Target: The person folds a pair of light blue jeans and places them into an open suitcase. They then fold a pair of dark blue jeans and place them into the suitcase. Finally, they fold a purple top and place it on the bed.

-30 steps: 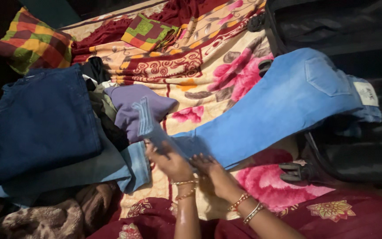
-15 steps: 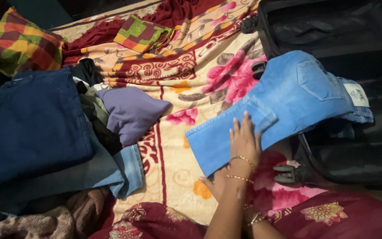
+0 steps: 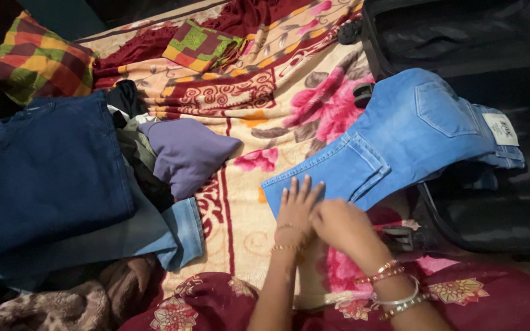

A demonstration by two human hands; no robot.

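1. The blanket [image 3: 259, 92] is the biggest thing, a soft plush spread in cream and maroon with large pink flowers; everything else is placed against it.
2. The suitcase [image 3: 492, 37], black with smooth fabric walls, lies open over the blanket's right edge.
3. A pile of dark jeans [image 3: 50, 165], heavy navy denim, sits on the blanket's left side, with a paler denim leg sticking out beneath it.
4. The light blue jeans [image 3: 400, 141] are folded, with the waist and back pocket resting on the suitcase rim and the folded leg end lying on the blanket near its lower middle.
5. A purple cloth [image 3: 185, 153], smooth and bunched into a rounded wedge, lies on the blanket just right of the dark pile.
6. A checked pillow [image 3: 32, 58] in red, green and yellow sits at the blanket's upper left corner.
7. The left hand [image 3: 295, 205] lies flat, fingers spread, pressing the folded leg end and gripping nothing.
8. The right hand [image 3: 341, 224] is curled, knuckles up, at the lower edge of that fold, touching the left hand; whether it pinches the denim cannot be told.
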